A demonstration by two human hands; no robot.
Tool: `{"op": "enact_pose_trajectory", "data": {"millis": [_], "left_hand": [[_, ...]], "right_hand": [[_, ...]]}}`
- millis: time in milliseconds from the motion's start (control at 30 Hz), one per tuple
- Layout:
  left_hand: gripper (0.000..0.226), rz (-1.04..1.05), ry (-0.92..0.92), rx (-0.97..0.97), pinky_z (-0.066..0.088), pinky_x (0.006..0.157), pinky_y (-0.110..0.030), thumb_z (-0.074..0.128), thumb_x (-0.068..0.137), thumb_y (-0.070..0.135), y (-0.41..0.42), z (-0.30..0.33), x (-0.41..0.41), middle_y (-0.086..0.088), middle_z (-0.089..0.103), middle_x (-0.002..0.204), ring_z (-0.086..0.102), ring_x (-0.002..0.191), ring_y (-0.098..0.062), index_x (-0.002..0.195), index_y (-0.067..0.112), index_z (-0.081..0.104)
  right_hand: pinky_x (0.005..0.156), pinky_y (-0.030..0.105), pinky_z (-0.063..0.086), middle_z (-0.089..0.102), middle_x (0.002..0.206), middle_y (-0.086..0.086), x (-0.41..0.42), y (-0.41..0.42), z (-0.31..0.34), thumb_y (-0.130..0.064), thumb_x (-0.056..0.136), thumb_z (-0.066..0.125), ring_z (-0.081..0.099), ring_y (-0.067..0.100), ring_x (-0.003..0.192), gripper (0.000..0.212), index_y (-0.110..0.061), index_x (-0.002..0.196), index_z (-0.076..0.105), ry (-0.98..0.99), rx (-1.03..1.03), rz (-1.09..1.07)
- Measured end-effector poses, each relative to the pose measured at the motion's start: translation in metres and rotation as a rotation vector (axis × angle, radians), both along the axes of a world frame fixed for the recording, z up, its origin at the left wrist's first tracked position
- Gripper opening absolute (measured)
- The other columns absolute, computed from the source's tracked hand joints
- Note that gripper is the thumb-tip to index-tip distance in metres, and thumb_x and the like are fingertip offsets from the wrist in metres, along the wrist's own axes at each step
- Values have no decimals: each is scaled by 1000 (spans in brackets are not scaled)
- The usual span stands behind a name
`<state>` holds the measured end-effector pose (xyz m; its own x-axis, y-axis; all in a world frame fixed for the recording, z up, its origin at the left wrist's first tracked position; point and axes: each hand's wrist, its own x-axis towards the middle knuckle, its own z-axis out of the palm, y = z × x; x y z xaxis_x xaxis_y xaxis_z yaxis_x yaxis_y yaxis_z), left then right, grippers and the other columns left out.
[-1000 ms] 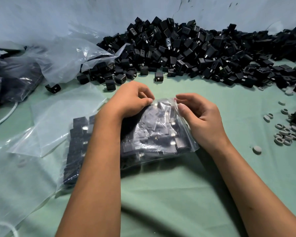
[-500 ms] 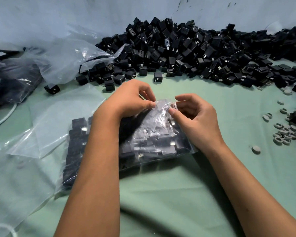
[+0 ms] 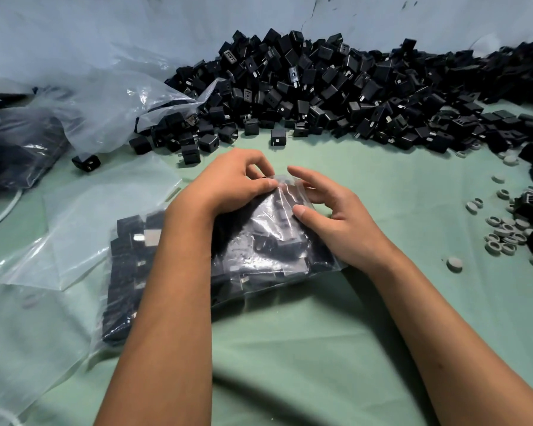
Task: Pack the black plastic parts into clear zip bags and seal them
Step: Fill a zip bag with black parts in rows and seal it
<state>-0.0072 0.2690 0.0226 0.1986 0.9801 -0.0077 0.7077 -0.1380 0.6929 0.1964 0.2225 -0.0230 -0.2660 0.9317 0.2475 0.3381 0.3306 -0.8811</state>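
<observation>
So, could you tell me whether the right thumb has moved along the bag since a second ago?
Yes. The right hand thumb has slid nearer the person, away from the pile of black parts.

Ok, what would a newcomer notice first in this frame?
The big heap of black plastic parts along the back of the green cloth. Then both hands at centre on a filled clear zip bag: the left hand pinches its top edge, the right hand holds it alongside.

Glossy clear plastic bag (image 3: 268, 241); matt green cloth (image 3: 336, 348).
</observation>
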Motion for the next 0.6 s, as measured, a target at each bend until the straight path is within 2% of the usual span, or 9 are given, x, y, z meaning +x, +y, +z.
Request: {"op": "enact_pose_trajectory", "data": {"millis": [33, 100, 167, 267, 367, 433, 500, 567, 600], "left_hand": [[8, 3, -4, -8, 54, 72, -28, 74, 94, 30, 0, -1, 0, 4, 74, 93, 70, 83, -13, 100, 26, 72], [5, 5, -5, -26, 49, 67, -26, 74, 94, 30, 1, -2, 0, 6, 74, 90, 69, 78, -11, 96, 27, 72], [5, 5, 3, -36, 49, 69, -27, 73, 94, 32, 3, -4, 1, 5, 73, 92, 68, 81, -12, 96, 28, 71], [7, -1, 15, -37, 49, 71, -28, 72, 95, 32, 4, -5, 2, 8, 71, 99, 67, 88, -11, 99, 28, 69], [15, -44, -16, -16, 52, 83, -32, 67, 98, 22, 4, -4, 5, 11, 68, 114, 65, 101, -11, 109, 32, 66], [30, -102, -3, 33, 47, 95, -34, 66, 98, 15, 2, 0, 13, 15, 65, 123, 59, 114, -10, 116, 39, 66], [39, -177, 49, 50, 42, 101, -33, 62, 97, 7, 3, 5, 27, 16, 64, 128, 55, 121, -10, 114, 41, 70], [44, -257, 153, 19, 46, 96, -32, 58, 91, 1, 6, 12, 40, 12, 67, 119, 59, 112, -11, 105, 39, 75], [45, -293, 223, 7, 49, 86, -27, 57, 87, -1, 7, 16, 44, 14, 69, 107, 62, 100, -8, 101, 37, 77]], "right_hand": [[108, 30, 49, 73, 122, -5, 1, 0, -1, -13, 93, 74, 63, 1, 120, 53, -27, 142, 59, 5, 18, -50], [88, 13, 48, 77, 95, -12, 5, 2, -2, -24, 86, 82, 69, -5, 98, 47, -31, 130, 66, 14, 68, -207], [71, 15, 47, 75, 77, -7, 11, 3, -3, -28, 82, 87, 66, -1, 71, 40, -30, 117, 70, 80, 46, -290], [57, 21, 50, 72, 68, 2, 13, 4, -3, -21, 83, 87, 64, 11, 59, 30, -24, 108, 71, 222, -43, -299], [58, 26, 53, 73, 69, 1, 15, 5, -1, -28, 93, 76, 68, 7, 57, 8, -22, 97, 72, 37, -58, -395], [61, 31, 54, 73, 67, -2, 18, 5, 3, -40, 101, 63, 68, 5, 56, 29, -18, 86, 75, -138, -82, -406], [63, 36, 52, 72, 67, -2, 18, 3, 7, -55, 102, 51, 67, 8, 59, 54, -13, 78, 76, -263, -120, -363], [67, 45, 51, 70, 68, 8, 17, -2, 9, -71, 96, 45, 65, 21, 64, 72, -6, 77, 72, -343, -125, -277], [68, 48, 52, 69, 72, 14, 17, -4, 11, -77, 91, 47, 64, 27, 66, 77, -4, 80, 71, -348, -135, -219]]}}
